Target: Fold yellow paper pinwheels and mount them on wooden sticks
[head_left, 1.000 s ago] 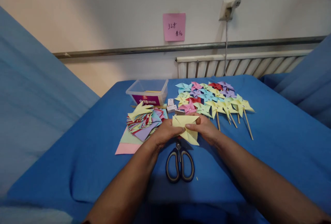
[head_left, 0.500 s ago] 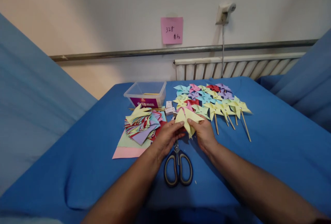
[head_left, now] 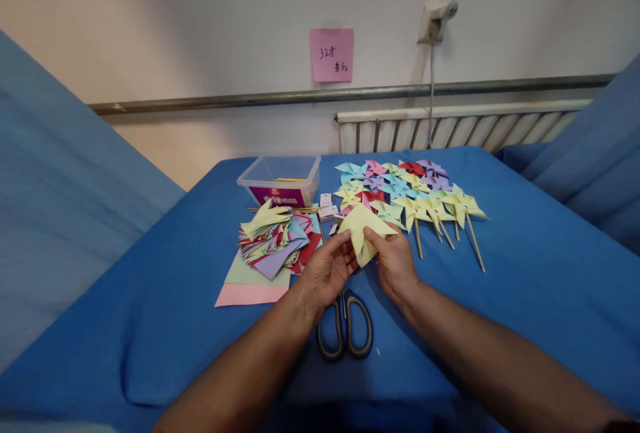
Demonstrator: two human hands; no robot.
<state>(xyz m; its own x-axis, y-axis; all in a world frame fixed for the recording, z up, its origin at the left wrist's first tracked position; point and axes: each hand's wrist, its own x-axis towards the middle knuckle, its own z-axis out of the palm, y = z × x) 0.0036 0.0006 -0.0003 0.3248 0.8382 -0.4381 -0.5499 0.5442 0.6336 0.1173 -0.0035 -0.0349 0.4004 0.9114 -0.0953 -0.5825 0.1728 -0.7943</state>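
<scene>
A pale yellow paper pinwheel piece (head_left: pixel 367 223) is held up over the middle of the table, its blades cut and partly curled. My left hand (head_left: pixel 330 266) pinches its left edge between thumb and fingers. On the other side, my right hand (head_left: pixel 395 256) grips it with the thumb pressed on the paper's face. Black-handled scissors (head_left: pixel 345 333) lie just below my hands, their blades mostly hidden by the left hand. To the left rests a stack of cut coloured paper pieces (head_left: pixel 275 240), on top of green and pink sheets (head_left: pixel 250 294).
Finished pinwheels (head_left: pixel 397 186) in several colours lie in rows at the back right, some sticks (head_left: pixel 475 243) pointing toward me. A clear plastic box (head_left: pixel 280 180) with sticks stands behind the stack. Small white boxes (head_left: pixel 327 210) sit beside it. Blue cloth (head_left: pixel 165 313) covers the table.
The yellow paper has turned and flattened a little in my hands; its upper blade now spreads wider. My left hand has shifted slightly, with its fingers loosened somewhat.
</scene>
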